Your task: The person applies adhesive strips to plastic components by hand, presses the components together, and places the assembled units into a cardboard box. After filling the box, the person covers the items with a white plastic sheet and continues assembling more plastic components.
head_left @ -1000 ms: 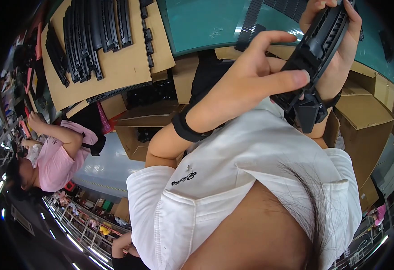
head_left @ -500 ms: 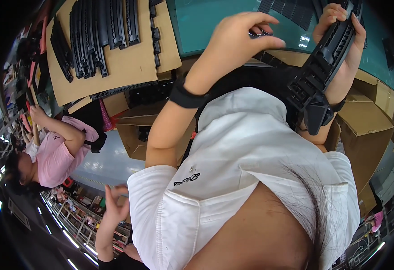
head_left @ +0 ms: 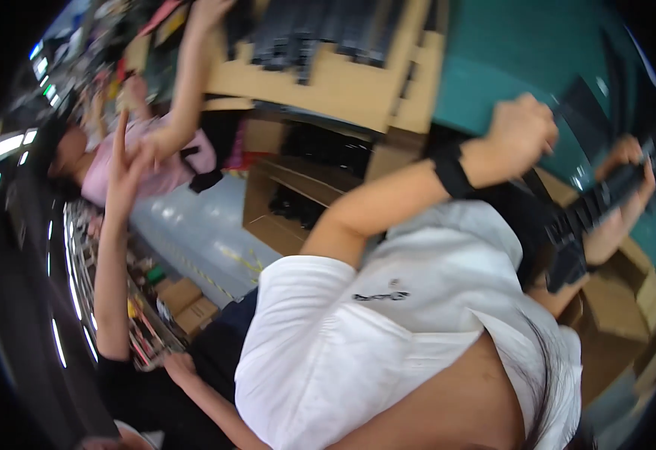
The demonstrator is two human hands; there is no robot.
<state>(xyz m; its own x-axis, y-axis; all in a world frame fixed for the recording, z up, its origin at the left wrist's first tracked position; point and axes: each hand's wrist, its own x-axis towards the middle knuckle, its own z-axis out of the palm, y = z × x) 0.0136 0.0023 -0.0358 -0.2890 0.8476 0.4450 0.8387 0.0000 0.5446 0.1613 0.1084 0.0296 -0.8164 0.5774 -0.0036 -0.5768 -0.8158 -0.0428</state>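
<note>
My left hand (head_left: 519, 135), with a black band around the wrist, is raised in front of me over the edge of the green work surface (head_left: 485, 67). Its fingers are curled together and blurred; whatever lies inside them is hidden. At the right, my right hand (head_left: 622, 152) grips a long black ribbed plastic part (head_left: 596, 204). The part is tilted, its blocky end pointing back toward my forearm. A gap separates the two hands. More dark flat pieces (head_left: 584, 112) lie on the green surface beyond them.
Long black strips (head_left: 328, 34) lie in rows on a cardboard sheet (head_left: 335, 94) at the far left. Open cartons (head_left: 271, 199) stand below it, another carton (head_left: 616, 300) at right. A co-worker in pink (head_left: 144, 169) and a person in black (head_left: 170, 401) are at left, arms raised.
The view has swung, so the scene sits farther right and lower. My left fingers, pinching a small dark shiny thing before, are now curled in. My right hand keeps hold of the black part.
</note>
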